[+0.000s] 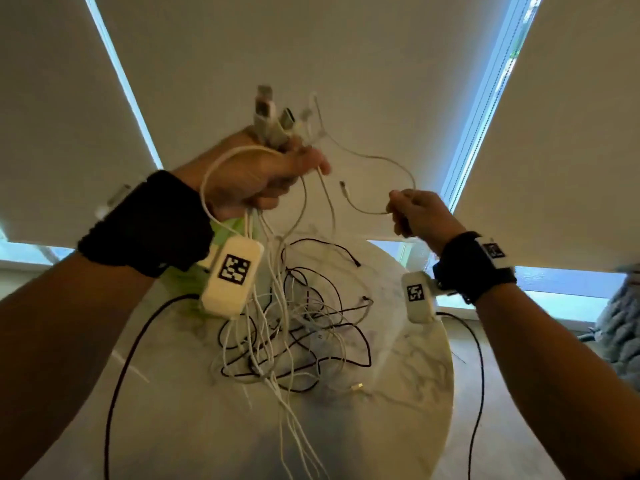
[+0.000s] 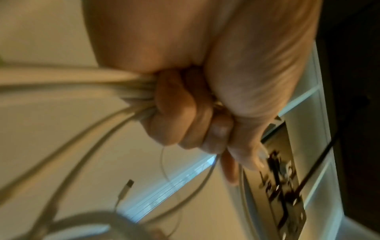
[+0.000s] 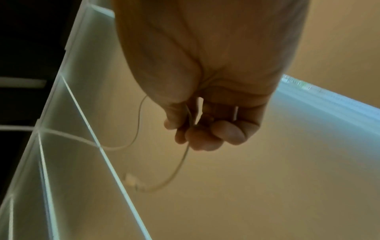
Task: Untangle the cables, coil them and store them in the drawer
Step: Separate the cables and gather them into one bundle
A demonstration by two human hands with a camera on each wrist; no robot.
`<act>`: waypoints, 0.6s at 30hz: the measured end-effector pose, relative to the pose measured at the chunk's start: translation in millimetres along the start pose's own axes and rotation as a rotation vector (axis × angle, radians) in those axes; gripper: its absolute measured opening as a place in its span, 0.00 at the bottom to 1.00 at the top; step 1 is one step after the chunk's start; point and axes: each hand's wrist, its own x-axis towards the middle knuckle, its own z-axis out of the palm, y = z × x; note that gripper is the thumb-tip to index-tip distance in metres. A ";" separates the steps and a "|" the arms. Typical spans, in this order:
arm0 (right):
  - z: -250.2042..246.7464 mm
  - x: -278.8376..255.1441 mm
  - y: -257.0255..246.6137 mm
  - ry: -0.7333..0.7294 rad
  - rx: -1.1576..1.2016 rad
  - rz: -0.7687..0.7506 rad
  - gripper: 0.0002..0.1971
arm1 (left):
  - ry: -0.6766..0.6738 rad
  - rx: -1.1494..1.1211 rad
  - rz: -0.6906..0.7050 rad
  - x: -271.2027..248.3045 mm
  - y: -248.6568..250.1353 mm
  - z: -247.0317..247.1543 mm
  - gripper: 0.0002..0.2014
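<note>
Head view showed a round marble table point(image 1: 415, 393) below both raised hands, with drawn roller blinds point(image 1: 311, 46) behind and bright window strips between them. On the tabletop lay a tangle of black and white cables point(image 1: 294, 334), spread across the middle of the surface; one black cable point(image 1: 117, 386) ran off the near left edge and another black lead point(image 1: 479, 368) hung past the right edge. A green object point(image 1: 228, 225) sat at the far left of the table, mostly hidden behind the left wrist. A grey knitted item point(image 1: 620, 327) stood at the right border, well apart from the table. The left hand point(image 1: 249, 174) was closed in a fist around a bundle of white cables point(image 1: 277, 258), whose plug ends point(image 1: 266, 112) stuck up above the fist while the strands hung down into the tangle; the left wrist view confirmed curled fingers point(image 2: 185, 113) clamped on several white strands point(image 2: 82, 81). The right hand point(image 1: 412, 211) pinched a thin white cable point(image 1: 381, 157) that arced from the left fist, its connector end point(image 1: 343, 184) hanging free between the hands. The right wrist view showed thumb and fingers point(image 3: 228, 131) closed narrowly on that cable point(image 3: 180, 164). Open air lay between the two hands, and bare marble remained at the table's near and right rim.
</note>
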 end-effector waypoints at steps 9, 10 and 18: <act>-126.9 -43.7 67.5 0.111 -0.505 0.238 0.08 | 0.126 0.534 -0.105 25.2 -35.4 50.3 0.12; -137.2 -52.6 82.3 0.094 -0.565 0.322 0.10 | 0.140 0.481 -0.071 26.5 -35.6 59.2 0.09; -169.9 -106.0 135.2 0.085 -0.927 0.433 0.20 | -0.032 0.441 -0.028 38.5 -56.5 122.9 0.03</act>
